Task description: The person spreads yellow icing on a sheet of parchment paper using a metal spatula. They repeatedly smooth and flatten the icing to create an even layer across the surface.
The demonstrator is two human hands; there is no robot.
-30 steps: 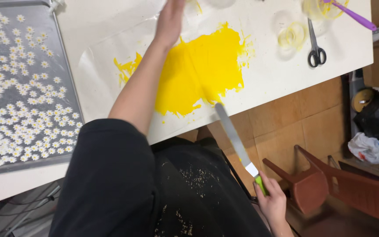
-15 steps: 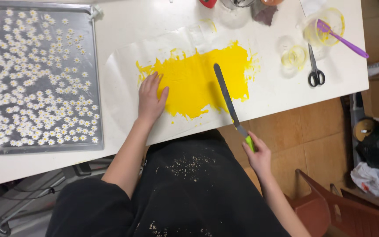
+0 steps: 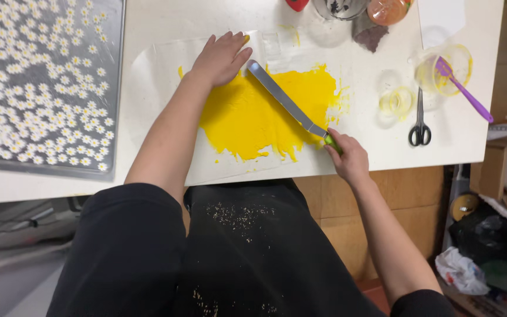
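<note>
Head view looks straight down on a white table point(image 3: 148, 20) and the person's two bare hands. Right hand point(image 3: 347, 155) is closed around the green handle of a long metal spatula point(image 3: 286, 100), gripping it just past the near table edge. From that hand the blade runs up and to the left, lying flat across a spread of yellow paste point(image 3: 253, 114), with its rounded tip ending just beside the left hand. Left hand point(image 3: 221, 58) is open, fingers together and stretched forward, palm pressed flat on the clear sheet point(image 3: 159, 76) that carries the paste; the heel of the hand sits at the upper left edge of the yellow patch. The paste lies between the two hands, with ragged drips along its near edge.

Left of the left hand, well apart, a grey baking tray point(image 3: 115, 88) holds many small white daisy shapes point(image 3: 36, 88) with yellow centres. Right of the right hand and further up the table lie black-handled scissors point(image 3: 419, 123), and beside them a small clear cup point(image 3: 397, 100) with yellow residue. Beyond the scissors a clear bowl point(image 3: 450, 64) holds a purple spatula point(image 3: 465, 88) whose handle sticks out toward the table's right edge. Below the hands a black apron point(image 3: 253, 246) is flecked with pale crumbs.
</note>
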